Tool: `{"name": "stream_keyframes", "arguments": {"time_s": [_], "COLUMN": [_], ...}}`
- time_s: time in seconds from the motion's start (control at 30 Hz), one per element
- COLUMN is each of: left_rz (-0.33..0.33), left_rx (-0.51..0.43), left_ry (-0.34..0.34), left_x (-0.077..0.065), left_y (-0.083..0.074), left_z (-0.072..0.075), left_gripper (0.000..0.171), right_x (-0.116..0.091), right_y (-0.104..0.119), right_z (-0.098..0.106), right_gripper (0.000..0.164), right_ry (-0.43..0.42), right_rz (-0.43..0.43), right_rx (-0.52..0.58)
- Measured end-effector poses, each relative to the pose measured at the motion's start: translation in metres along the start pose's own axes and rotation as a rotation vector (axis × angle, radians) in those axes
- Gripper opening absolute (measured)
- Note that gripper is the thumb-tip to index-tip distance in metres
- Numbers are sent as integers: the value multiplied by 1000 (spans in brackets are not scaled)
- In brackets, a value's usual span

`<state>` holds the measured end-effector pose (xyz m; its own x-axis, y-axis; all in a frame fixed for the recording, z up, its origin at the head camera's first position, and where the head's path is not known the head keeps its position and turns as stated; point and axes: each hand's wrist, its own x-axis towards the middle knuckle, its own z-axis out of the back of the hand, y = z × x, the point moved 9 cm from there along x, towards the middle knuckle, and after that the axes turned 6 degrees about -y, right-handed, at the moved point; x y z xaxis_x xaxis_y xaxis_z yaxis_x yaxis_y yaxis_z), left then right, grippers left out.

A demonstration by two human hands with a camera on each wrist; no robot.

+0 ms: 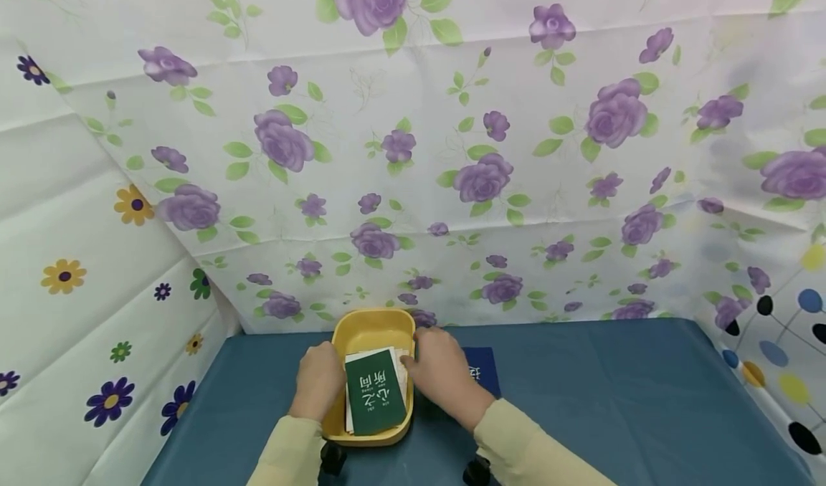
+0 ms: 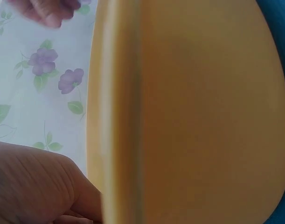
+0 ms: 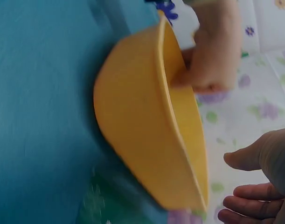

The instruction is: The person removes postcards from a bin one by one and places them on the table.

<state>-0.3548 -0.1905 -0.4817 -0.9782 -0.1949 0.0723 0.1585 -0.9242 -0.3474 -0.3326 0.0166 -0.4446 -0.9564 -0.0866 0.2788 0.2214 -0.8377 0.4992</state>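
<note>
A yellow plastic basin (image 1: 371,439) stands on the table with a green booklet (image 1: 374,393) lying inside on top of white papers (image 1: 349,416). White characters mark the booklet's cover. My left hand (image 1: 320,380) grips the basin's left rim; in the right wrist view its fingers reach over into the basin. My right hand (image 1: 448,375) is at the opposite rim, with the thumb toward the booklet. From the right wrist, that right hand (image 3: 261,186) appears with fingers spread and nothing between them, beside the basin's edge (image 3: 172,121).
A dark blue booklet (image 1: 485,371) with white characters lies on the table to the right of the basin, partly hidden by my right hand. Blue cloth covers the table (image 1: 613,400). A floral sheet (image 1: 400,185) hangs behind it, with patterned sheets at both sides.
</note>
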Motion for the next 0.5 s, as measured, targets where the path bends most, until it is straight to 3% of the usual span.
{"name": "stream_keyframes", "arguments": {"time_s": [0.23,0.5], "left_rz": [5,-2], "left_rx": [4,1], "left_ry": [7,1], "left_x": [-1,0], "left_y": [1,1], "left_z": [0,1], "left_gripper": [7,8], "right_x": [-10,-10], "right_y": [37,43], "right_z": [-32,-57], "right_gripper": [41,43], "right_ry": [98,170], "right_rz": [116,93], "right_rx": [-32,-19]}}
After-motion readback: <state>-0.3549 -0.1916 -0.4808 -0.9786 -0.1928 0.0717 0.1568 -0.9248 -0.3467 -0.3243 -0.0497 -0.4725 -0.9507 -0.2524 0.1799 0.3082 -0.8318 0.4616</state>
